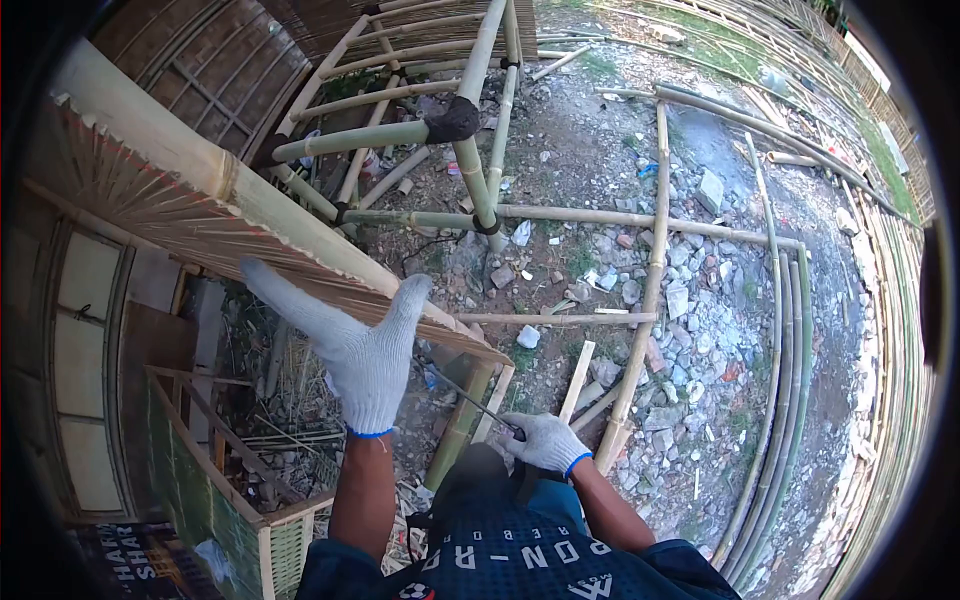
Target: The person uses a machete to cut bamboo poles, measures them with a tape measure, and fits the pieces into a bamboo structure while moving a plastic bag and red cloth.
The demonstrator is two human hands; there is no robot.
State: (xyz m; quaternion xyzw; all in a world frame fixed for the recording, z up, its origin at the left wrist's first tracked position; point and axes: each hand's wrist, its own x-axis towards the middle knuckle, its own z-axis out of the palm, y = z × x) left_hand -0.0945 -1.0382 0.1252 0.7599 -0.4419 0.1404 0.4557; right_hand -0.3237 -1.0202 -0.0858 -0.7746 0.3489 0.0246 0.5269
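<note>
My left hand [372,365], in a white knitted glove with a blue cuff, is spread open beside a long bamboo pole [300,238] edged with thin woven strips. Its fingertips overlap the strips in view; whether they touch cannot be told. Lower and to the right, my right hand [545,442], gloved the same way, is closed around the handle of a thin dark tool [470,398]. The tool's shaft points up and left toward the underside of the woven panel. A thick upright bamboo post [458,425] stands just left of the tool.
A bamboo frame [400,135] with dark-wrapped joints stands ahead. Bamboo poles [655,260] cross the rubble-strewn ground, and longer ones [790,400] lie at the right. A wooden-framed box [215,480] is at lower left, near a panelled door [88,370].
</note>
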